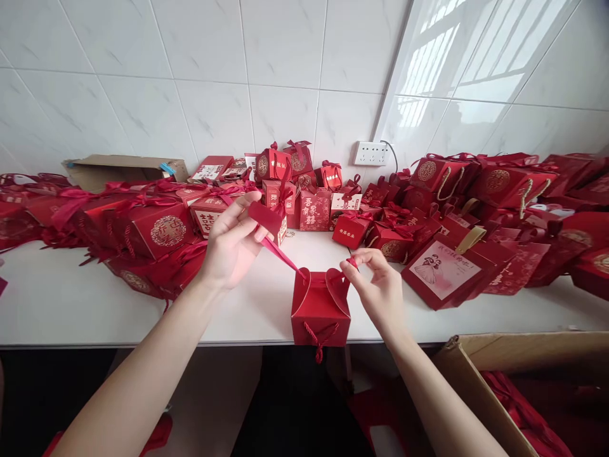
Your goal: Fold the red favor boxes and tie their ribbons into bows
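A small red gift box (320,304) stands upright at the table's front edge, a twisted red cord hanging down its front. Its curved top flaps lean together, and a red ribbon (281,252) comes out on both sides of the top. My left hand (235,238), up and to the left of the box, is closed on one length of this ribbon; a wide dark red fold shows at its fingertips. To the right, my right hand (378,282) pinches the other end between thumb and fingers, close beside the box top.
Finished red boxes with bows (166,231) are piled at the left, with more stacked at the right (511,184) and back. A cardboard box (518,349) with red contents stands at the lower right. Behind the white table (252,324), a power socket (372,153) sits on the tiled wall.
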`<control>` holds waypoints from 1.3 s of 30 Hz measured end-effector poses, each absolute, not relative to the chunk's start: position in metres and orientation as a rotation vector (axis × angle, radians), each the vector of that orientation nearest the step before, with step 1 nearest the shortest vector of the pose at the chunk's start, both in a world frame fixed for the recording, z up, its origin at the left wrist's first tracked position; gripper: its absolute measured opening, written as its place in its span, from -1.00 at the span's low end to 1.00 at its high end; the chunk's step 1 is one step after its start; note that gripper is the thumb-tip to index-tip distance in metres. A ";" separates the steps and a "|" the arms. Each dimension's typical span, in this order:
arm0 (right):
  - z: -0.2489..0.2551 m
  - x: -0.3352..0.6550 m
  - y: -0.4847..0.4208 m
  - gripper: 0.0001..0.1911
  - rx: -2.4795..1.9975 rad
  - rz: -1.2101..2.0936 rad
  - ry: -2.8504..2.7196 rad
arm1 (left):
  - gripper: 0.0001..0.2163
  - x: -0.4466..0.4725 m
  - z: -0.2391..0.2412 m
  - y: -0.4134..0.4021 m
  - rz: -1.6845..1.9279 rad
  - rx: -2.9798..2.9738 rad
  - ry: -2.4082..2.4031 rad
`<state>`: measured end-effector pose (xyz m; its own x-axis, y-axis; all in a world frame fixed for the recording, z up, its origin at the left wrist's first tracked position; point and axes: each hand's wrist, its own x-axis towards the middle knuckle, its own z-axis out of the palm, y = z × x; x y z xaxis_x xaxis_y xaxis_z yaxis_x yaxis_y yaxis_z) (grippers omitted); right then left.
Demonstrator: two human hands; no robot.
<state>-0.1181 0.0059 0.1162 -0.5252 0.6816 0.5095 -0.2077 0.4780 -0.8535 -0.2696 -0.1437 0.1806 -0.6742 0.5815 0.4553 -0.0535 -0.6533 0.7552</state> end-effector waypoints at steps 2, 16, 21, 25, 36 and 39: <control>0.117 -0.116 0.006 -0.82 -0.465 0.871 -1.863 | -0.76 -0.270 0.180 -0.144 2.339 1.004 1.042; 0.125 -0.121 0.007 -0.78 -0.169 2.211 -1.403 | -0.84 -0.271 0.175 -0.143 2.306 0.977 1.006; 0.135 -0.123 0.008 -0.84 -0.057 2.166 -1.257 | -0.89 -0.274 0.173 -0.141 2.297 0.933 1.001; 0.145 -0.127 0.009 -0.84 -0.061 2.074 -1.272 | -0.90 -0.275 0.172 -0.140 2.290 0.951 0.982; 0.172 -0.130 0.010 -0.56 0.015 1.991 -1.367 | -0.91 -0.277 0.175 -0.137 2.336 0.908 1.026; 0.173 -0.128 0.013 -0.62 0.019 1.979 -1.381 | -0.90 -0.278 0.177 -0.139 2.368 0.890 1.058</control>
<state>-0.1276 0.0133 0.1732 -0.7462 0.5380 0.3921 -0.5535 -0.1742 -0.8144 -0.2782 -0.1388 0.1769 -0.7186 0.5767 0.3886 -0.0951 -0.6350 0.7666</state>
